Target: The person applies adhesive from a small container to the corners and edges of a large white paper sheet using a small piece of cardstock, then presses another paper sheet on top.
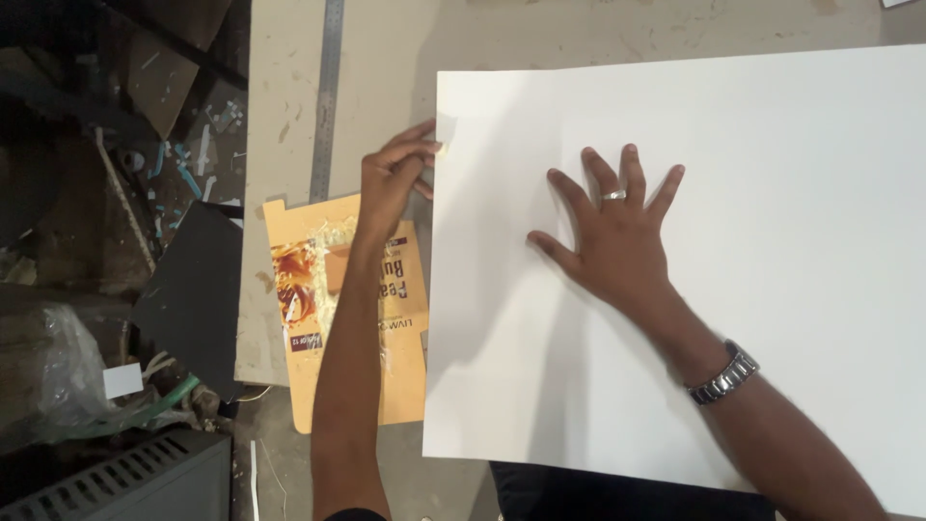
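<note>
A large white sheet of board (772,145) lies on the worktable and covers most of its right side. My right hand (612,227) rests flat on the sheet with fingers spread; it wears a ring, and a metal watch sits on the wrist. My left hand (394,174) is at the sheet's left edge near the top corner, with fingertips pinched on that edge. Under my left forearm lies a flattened orange cardboard box (299,289) with print on it.
A long steel ruler (328,96) lies on the table left of the sheet, running away from me. Off the table's left edge are dark scraps, a black panel (193,289), plastic wrap and a ribbed grey object (125,478) on the floor.
</note>
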